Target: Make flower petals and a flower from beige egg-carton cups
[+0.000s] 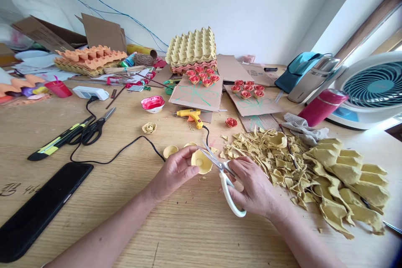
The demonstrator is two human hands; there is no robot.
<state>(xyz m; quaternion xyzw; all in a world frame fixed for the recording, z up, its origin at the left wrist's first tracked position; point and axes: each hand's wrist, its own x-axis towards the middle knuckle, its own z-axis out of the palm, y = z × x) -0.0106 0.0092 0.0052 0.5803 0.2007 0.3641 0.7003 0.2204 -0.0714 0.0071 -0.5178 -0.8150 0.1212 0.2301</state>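
My left hand [176, 171] pinches a small yellow egg-carton cup [201, 162] just above the wooden table [188, 234]. My right hand [254, 186] grips white-handled scissors [224, 176], whose open blades sit at the cup's right edge. Two more yellow cups [170, 151] lie just behind my left hand. A heap of yellow carton scraps [273, 155] and a cut-up carton piece [348, 184] lie to the right of my right hand.
A yellow glue gun [191, 115] with a black cord, black scissors [94, 130], a utility knife [55, 142] and a dark phone [37, 209] lie on the left. Painted red carton roses [202, 76] sit on cardboard, with stacked egg trays [192, 48] behind. A fan [370, 88] stands at right.
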